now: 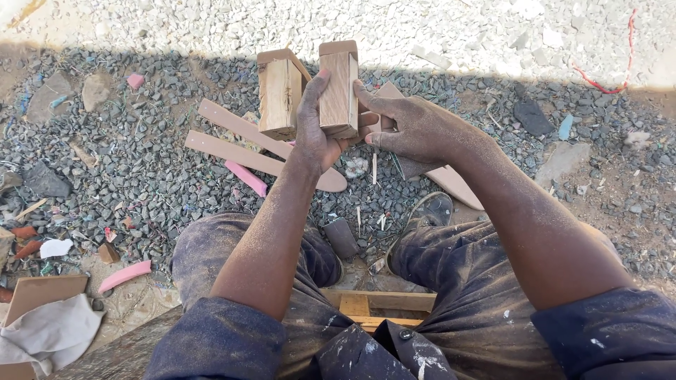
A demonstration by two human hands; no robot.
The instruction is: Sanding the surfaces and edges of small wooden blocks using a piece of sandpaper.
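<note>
My left hand (315,125) grips two short wooden blocks held upright side by side: the left block (279,93) and the right block (339,88). Its thumb lies along the right block's face. My right hand (412,127) comes in from the right, its index finger touching the right block's edge and its other fingers curled near the bottom of the block. Both forearms are dusted with sawdust. I am seated, with my knees spread and a shoe (425,214) on the gravel below the hands.
Flat brown curved strips (243,141) lie on the grey gravel under the blocks, another (451,179) to the right. Pink scraps (246,178) are scattered about. A wooden stool frame (377,304) shows between my legs. Cloth and board (42,327) lie at bottom left.
</note>
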